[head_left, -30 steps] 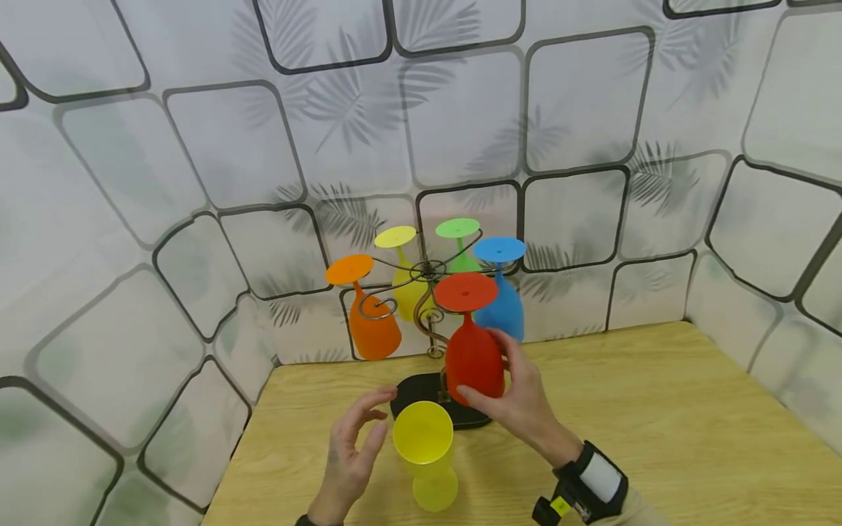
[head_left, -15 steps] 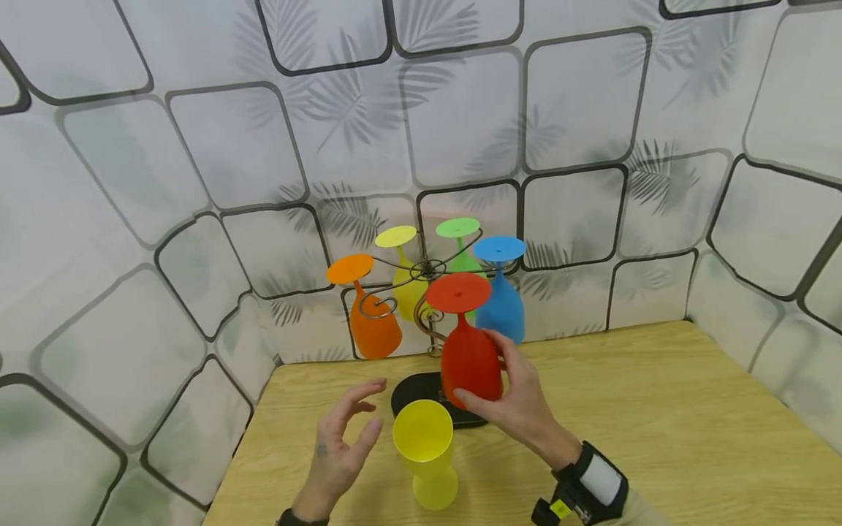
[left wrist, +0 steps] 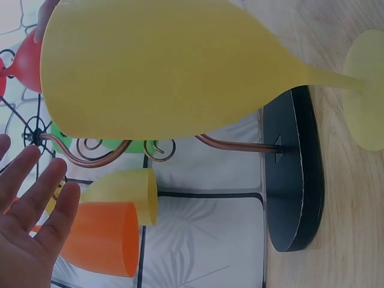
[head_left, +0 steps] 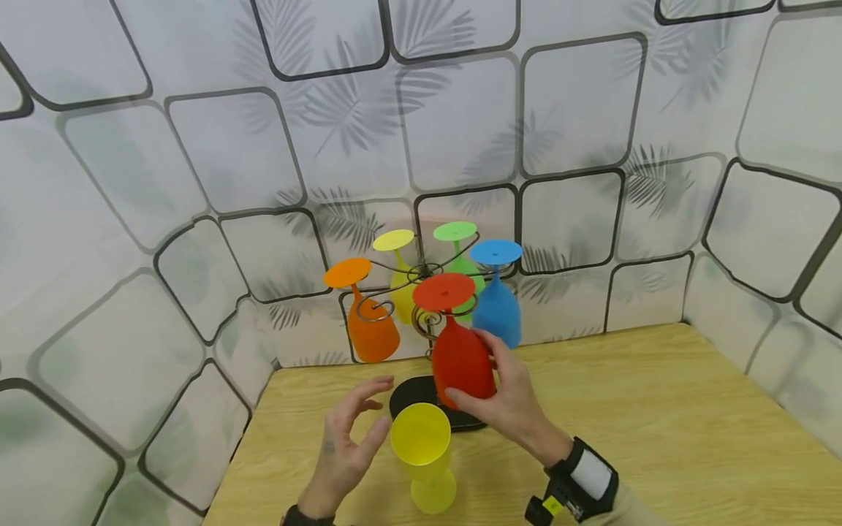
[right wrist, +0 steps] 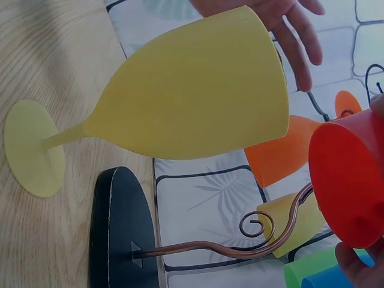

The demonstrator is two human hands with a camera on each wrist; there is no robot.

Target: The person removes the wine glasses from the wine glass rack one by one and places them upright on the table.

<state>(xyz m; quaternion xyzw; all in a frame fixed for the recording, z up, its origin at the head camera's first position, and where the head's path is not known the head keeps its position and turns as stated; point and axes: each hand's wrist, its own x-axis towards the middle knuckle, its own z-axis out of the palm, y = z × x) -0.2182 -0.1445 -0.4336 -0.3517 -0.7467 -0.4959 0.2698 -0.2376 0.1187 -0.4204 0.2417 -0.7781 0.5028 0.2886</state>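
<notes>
My right hand (head_left: 509, 402) grips the bowl of a red wine goblet (head_left: 463, 361), held upside down with its foot upward at the front of the metal goblet rack (head_left: 426, 272). Whether its stem sits in a rack loop I cannot tell. A yellow goblet (head_left: 422, 442) stands upright on the table, close in front of the rack's black base (head_left: 409, 394). Left of this goblet, my left hand (head_left: 349, 446) hovers with fingers spread and nothing in them. In the left wrist view, its fingers (left wrist: 27, 180) show near the yellow bowl, apart from it.
Upside down on the rack hang an orange goblet (head_left: 373, 329), a second yellow goblet (head_left: 400, 281), a green goblet (head_left: 458, 252) and a blue goblet (head_left: 497, 307). Behind the wooden table (head_left: 631, 409) rises a patterned wall covering (head_left: 355, 146).
The red goblet has shifted left in my right hand, away from the blue one. My left hand drew back a little to the left, then returned near the standing yellow goblet.
</notes>
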